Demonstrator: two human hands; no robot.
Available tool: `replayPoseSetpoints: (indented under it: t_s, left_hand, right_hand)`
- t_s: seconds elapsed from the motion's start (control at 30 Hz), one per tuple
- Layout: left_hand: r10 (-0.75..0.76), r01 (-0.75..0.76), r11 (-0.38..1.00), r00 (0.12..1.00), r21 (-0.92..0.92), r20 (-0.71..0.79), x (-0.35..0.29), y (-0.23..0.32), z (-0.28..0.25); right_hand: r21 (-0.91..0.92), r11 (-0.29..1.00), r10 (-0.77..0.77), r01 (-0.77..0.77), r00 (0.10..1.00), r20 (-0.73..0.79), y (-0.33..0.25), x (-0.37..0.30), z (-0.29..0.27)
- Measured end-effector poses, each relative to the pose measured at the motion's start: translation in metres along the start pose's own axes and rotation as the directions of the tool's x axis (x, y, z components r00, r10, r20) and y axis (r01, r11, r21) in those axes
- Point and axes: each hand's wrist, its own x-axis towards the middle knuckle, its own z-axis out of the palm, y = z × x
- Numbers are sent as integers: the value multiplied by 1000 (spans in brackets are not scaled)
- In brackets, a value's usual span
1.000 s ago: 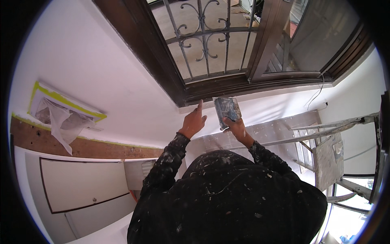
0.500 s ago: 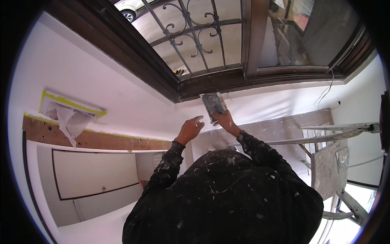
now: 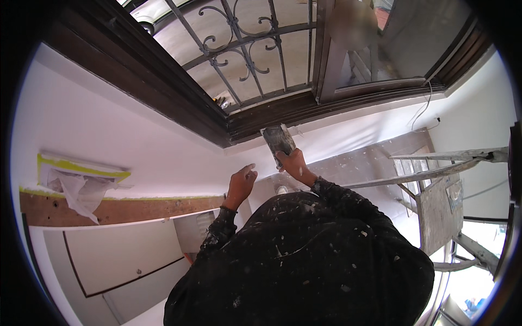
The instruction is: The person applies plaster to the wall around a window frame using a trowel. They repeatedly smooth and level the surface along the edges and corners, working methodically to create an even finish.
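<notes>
In my right hand (image 3: 294,164) is a flat, dark rectangular sanding block (image 3: 278,139) smeared with white, my thumb across its near end. The block's far end is at the white ledge just under the brown window frame (image 3: 272,117), near the frame's inner corner. I cannot tell whether it touches the wall. My left hand (image 3: 240,185) is raised to the left of the block and apart from it, with the index finger out, the other fingers partly bent and nothing seen in it.
A metal window grille (image 3: 244,49) stands beyond the frame. On the left wall a yellow-taped recess with hanging plastic sheet (image 3: 81,190) sits above a brown wooden board (image 3: 147,209). At right are a paint-spattered ladder (image 3: 435,168) and a loose cable (image 3: 421,108).
The whole view has shifted and tilted a little. My left hand has drawn slightly away from the sanding block, its index finger now pointing more upward. The right hand keeps hold of the block.
</notes>
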Motion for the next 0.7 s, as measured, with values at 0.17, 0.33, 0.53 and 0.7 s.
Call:
replayPoseSetpoints:
  t_s: [0.17,0.33,0.53,0.7]
  left_hand:
    - [58,-71,960,997,-271,-57,43,-10,13]
    - [-219,330,640,944,-694,247,68,5,23]
    - [29,204,687,951,-698,308,81,50,43]
    - [220,128,784,858,-607,465,110,77,60]
  right_hand:
    - [161,985,-77,64,994,77,8,12,-2]
    - [-71,994,-79,89,989,126,17,-9,-23]
    - [-183,983,33,-24,998,47,9,-64,-72]
    - [183,961,-160,209,955,-249,11,-124,-77]
